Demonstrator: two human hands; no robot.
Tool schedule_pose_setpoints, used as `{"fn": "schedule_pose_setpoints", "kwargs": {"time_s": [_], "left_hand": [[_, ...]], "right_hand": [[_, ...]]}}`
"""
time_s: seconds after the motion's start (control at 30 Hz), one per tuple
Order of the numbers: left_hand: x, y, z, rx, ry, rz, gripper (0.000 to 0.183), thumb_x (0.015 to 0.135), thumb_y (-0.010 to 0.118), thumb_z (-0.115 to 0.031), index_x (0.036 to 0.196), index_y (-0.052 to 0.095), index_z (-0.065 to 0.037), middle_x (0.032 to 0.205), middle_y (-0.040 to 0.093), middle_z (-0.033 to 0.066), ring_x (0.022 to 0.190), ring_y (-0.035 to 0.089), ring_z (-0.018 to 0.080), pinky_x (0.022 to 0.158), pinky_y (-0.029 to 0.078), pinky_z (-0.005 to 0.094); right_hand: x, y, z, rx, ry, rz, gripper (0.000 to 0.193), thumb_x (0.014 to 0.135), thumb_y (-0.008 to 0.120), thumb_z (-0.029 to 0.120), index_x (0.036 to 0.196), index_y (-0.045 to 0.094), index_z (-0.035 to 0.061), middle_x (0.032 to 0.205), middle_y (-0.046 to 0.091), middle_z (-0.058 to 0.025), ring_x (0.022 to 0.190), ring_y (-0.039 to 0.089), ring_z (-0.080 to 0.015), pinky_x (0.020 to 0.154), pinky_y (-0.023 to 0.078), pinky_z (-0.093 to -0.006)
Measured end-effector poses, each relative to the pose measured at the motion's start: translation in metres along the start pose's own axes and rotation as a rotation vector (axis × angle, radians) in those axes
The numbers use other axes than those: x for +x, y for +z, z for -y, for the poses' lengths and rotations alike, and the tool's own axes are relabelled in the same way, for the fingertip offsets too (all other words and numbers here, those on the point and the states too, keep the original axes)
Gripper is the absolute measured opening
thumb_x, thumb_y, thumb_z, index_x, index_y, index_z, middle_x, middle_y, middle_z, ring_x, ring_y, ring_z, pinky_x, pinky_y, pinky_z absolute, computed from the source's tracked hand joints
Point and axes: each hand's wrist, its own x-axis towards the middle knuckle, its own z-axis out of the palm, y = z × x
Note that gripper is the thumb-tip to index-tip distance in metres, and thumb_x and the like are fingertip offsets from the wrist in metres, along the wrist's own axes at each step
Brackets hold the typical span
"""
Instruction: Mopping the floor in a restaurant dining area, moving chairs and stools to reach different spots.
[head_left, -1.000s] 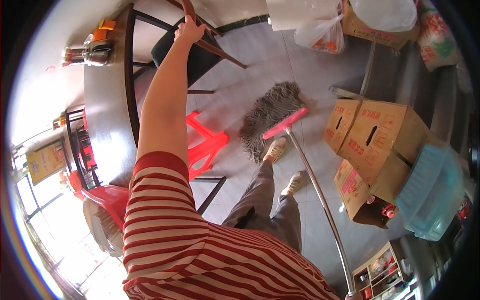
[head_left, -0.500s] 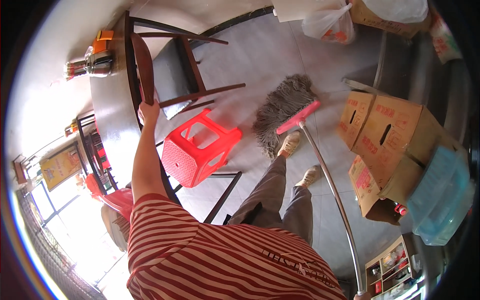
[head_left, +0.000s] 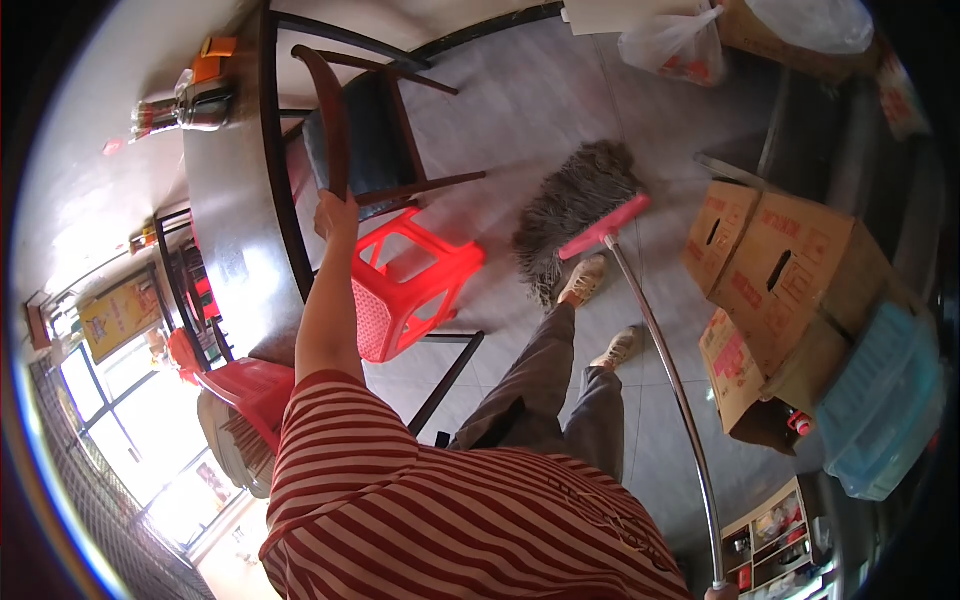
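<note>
One shaggy grey mop [head_left: 574, 212], pink-barred.

floor [head_left: 500, 110] lies open at the upper middle of the frame, between the dark chair [head_left: 370, 148] and the carton stack [head_left: 790, 305]. the mop head [head_left: 575, 205] blocks the centre, its pole [head_left: 680, 391] slanting to the lower right. a red stool [head_left: 388, 318] obstructs the room below the chair; a blue tub [head_left: 880, 400] crowds the right edge.

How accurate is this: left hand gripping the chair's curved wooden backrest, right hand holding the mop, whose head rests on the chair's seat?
Not quite: the head view shows the string mop head on the grey tiled floor, not the seat. The left hand grips the backrest, the right hand the mop handle.
</note>
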Motion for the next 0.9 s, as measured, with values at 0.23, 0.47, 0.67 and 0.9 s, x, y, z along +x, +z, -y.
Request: {"fn": "schedule_pose_setpoints", "kwargs": {"time_s": [0.23, 0.47, 0.67, 0.9], "left_hand": [[-0.006, 0.005, 0.042, 0.175, -0.214, 0.114, 0.056, 0.081, 0.051, -0.049, 0.107, 0.040, -0.001, 0.105, 0.056, 0.0225, 0.094, 0.058, 0.0370, 0.078, 0.047, 0.0447], [0.013, 0.004, 0.013, 0.088, -0.189, 0.182, 0.068, 0.081, 0.050, -0.052, 0.115, 0.037, 0.005, 0.108, 0.054, 0.0224, 0.103, 0.053, 0.0386, 0.086, 0.043, 0.0459], [0.009, 0.033, -0.020, 0.121, -0.296, 0.021, 0.080, 0.079, 0.049, -0.052, 0.127, 0.026, 0.008, 0.137, 0.023, 0.0253, 0.118, 0.037, 0.0420, 0.092, 0.038, 0.0482], [-0.452, 0.099, -0.143, -0.271, 0.921, 0.487, 0.045, 0.072, 0.055, -0.018, 0.115, 0.051, -0.006, 0.122, 0.042, 0.0223, 0.115, 0.040, 0.0298, 0.092, 0.038, 0.0385]], "right_hand": [[-0.037, -0.052, 0.059, -0.093, 0.067, -0.045, 0.051, 0.081, 0.044, 0.050, 0.085, 0.066, 0.0040, 0.085, 0.064, -0.0172, 0.080, 0.062, -0.0332, 0.071, 0.049, -0.0424], [-0.069, -0.109, 0.093, 0.083, 0.175, -0.079, 0.046, 0.074, 0.055, 0.045, 0.089, 0.062, 0.0020, 0.080, 0.063, -0.0172, 0.076, 0.062, -0.0321, 0.067, 0.049, -0.0417], [-0.056, -0.083, 0.079, 0.076, 0.127, -0.146, 0.046, 0.073, 0.056, 0.048, 0.082, 0.064, 0.0037, 0.072, 0.063, -0.0147, 0.067, 0.063, -0.0310, 0.058, 0.049, -0.0419], [-0.069, -0.035, 0.074, 0.132, 0.053, -0.353, 0.044, 0.074, 0.048, 0.051, 0.067, 0.066, 0.0114, 0.064, 0.063, -0.0107, 0.058, 0.061, -0.0301, 0.052, 0.047, -0.0423]]}}
